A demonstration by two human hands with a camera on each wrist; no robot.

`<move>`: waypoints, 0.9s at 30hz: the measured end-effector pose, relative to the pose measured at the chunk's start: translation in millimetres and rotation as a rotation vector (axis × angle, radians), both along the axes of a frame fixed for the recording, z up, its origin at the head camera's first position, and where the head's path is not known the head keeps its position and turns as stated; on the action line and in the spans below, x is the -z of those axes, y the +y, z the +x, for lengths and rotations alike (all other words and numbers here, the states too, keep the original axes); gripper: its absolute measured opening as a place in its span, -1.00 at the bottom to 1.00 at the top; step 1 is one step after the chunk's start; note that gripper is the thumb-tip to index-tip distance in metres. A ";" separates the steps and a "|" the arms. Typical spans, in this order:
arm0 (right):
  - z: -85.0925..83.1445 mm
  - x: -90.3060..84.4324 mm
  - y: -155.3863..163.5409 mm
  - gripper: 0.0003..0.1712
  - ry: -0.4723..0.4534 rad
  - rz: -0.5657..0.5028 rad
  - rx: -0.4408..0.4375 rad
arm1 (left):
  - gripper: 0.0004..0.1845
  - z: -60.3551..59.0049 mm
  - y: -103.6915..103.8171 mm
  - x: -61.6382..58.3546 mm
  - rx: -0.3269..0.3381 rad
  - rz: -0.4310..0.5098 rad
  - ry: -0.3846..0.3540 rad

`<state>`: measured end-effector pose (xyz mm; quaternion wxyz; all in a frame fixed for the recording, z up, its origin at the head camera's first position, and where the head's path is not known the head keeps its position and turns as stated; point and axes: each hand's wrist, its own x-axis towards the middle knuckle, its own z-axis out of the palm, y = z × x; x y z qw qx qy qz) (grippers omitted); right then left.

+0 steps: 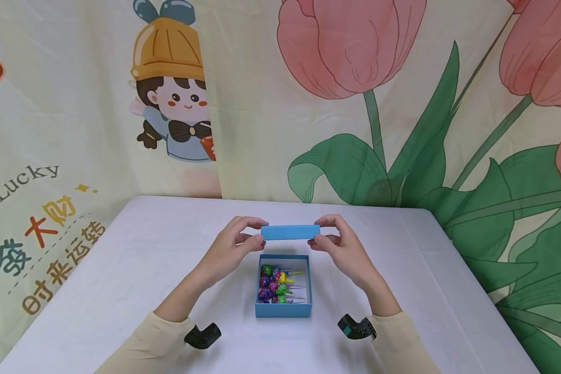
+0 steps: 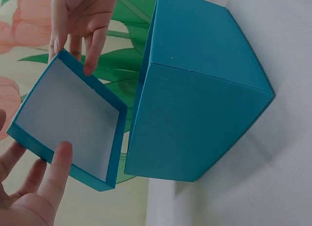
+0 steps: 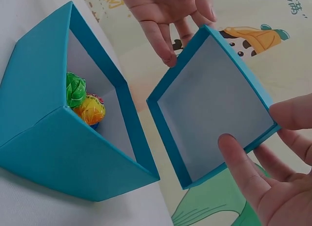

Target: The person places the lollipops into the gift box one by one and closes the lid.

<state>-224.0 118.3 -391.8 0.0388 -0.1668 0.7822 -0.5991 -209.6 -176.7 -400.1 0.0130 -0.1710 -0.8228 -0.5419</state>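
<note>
A blue box lid is held level between both hands, above and just behind the open blue box. My left hand pinches its left edge, and my right hand pinches the right edge, fingers and thumb curled on it. In the left wrist view the white inside of the lid shows beside the box. Several lollipops in shiny coloured wrappers lie in the box, their sticks pointing right. Two wrapped lollipop heads show inside the box in the right wrist view.
The box stands on a table under a white cloth. Behind rises a printed curtain with tulips and a cartoon figure. A black wrist device sits at the left cuff, another wrist device at the right.
</note>
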 end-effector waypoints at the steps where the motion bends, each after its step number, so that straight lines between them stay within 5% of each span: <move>1: 0.3 0.0 0.1 -0.62 -0.004 0.000 0.002 | -0.59 -0.1 0.0 0.1 0.006 0.007 -0.003; 19: 3.1 3.7 3.4 -0.62 -0.083 -0.031 0.007 | -0.69 4.8 1.0 4.1 -0.029 -0.002 0.004; 27: 5.6 8.7 6.1 -0.34 -0.130 0.001 -0.020 | -0.50 10.1 0.0 7.1 -0.010 0.035 -0.053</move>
